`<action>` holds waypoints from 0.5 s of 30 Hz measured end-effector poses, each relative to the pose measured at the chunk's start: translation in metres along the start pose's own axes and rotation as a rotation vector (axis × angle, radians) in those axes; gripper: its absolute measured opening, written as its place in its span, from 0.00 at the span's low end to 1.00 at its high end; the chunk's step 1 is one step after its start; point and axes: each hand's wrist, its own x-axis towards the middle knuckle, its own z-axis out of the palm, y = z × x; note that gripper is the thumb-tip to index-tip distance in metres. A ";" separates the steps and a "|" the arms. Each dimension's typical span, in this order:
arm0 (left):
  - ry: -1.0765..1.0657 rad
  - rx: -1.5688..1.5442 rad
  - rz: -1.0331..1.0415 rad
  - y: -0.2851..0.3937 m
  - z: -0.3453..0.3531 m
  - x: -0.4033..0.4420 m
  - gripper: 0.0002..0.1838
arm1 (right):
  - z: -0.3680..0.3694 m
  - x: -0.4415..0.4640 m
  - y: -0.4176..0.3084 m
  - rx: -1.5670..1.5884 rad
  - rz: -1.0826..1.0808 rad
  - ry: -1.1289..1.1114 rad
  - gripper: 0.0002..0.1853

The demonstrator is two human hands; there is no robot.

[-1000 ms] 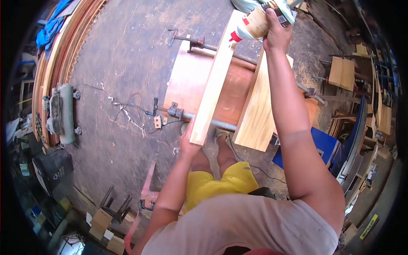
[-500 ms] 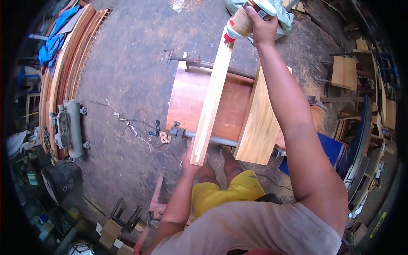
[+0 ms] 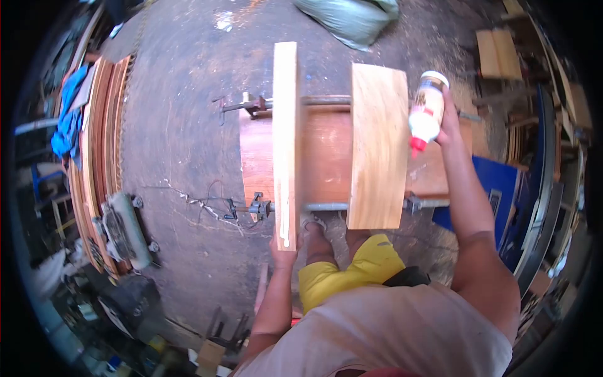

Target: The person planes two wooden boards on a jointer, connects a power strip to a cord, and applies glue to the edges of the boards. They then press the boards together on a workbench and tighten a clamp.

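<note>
My left hand [image 3: 284, 254] grips the near end of a long narrow board [image 3: 286, 138], its fingers partly hidden beneath the wood. A bead of white glue [image 3: 286, 229] runs along the board's upper face, plainest at the near end. In my right hand [image 3: 448, 119] is a glue bottle [image 3: 429, 103], tipped so its red nozzle points down, to the right of a wide pale board [image 3: 379, 147] and apart from it. Below the boards lies a reddish wooden panel [image 3: 326, 151], with a bar clamp [image 3: 254, 105] across its far side and another clamp [image 3: 259, 206] across its near side.
Stacked planks [image 3: 103, 157] lie at the left with a blue cloth [image 3: 70, 119] over them. A grey-green cylindrical machine [image 3: 125, 229] rests near them. Thin cords trail over the floor [image 3: 188, 144]. A pale sack [image 3: 355, 22] stands at the back, and a blue panel [image 3: 487, 195] at the right.
My right hand has brought the bottle away from the narrow board's far end, rightward and nearer to me, past the wide board. The narrow board now points more straight ahead. My view has shifted.
</note>
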 end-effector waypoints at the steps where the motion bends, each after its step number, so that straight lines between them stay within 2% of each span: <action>1: -0.025 0.046 -0.061 0.011 -0.007 0.000 0.30 | -0.034 -0.017 -0.001 -0.129 0.082 0.106 0.32; 2: -0.052 0.092 -0.117 0.022 -0.012 0.001 0.28 | -0.069 -0.033 -0.005 -0.307 0.171 0.142 0.30; 3: 0.019 0.060 -0.127 0.003 -0.003 -0.007 0.28 | -0.097 -0.047 -0.006 -0.502 0.199 0.157 0.26; 5: 0.109 0.055 -0.050 0.010 -0.007 -0.008 0.31 | -0.173 -0.057 -0.001 -0.898 0.270 0.150 0.23; 7: 0.084 0.054 -0.165 -0.012 -0.006 -0.009 0.34 | -0.221 -0.063 0.011 -1.643 0.344 0.110 0.25; 8: 0.064 0.032 -0.163 0.004 -0.015 -0.009 0.35 | -0.274 -0.044 0.042 -2.072 0.464 0.018 0.25; 9: 0.047 0.012 -0.170 0.019 -0.019 -0.004 0.36 | -0.241 -0.061 0.042 -2.187 0.615 0.114 0.21; 10: -0.017 0.037 -0.145 0.009 -0.023 -0.001 0.35 | -0.220 -0.071 0.039 -2.144 0.711 0.059 0.21; 11: -0.071 0.056 -0.118 -0.002 -0.028 0.001 0.34 | -0.215 -0.073 0.052 -2.389 0.725 -0.020 0.24; 12: -0.104 0.079 -0.126 0.007 -0.030 0.001 0.34 | -0.208 -0.073 0.057 -2.359 0.764 -0.036 0.24; 14: -0.373 -0.152 -0.713 0.038 -0.046 -0.003 0.28 | -0.195 -0.075 0.061 -2.315 0.673 -0.148 0.24; 15: -0.372 -0.129 -0.720 0.047 -0.053 -0.012 0.28 | -0.188 -0.076 0.061 -2.295 0.609 -0.196 0.24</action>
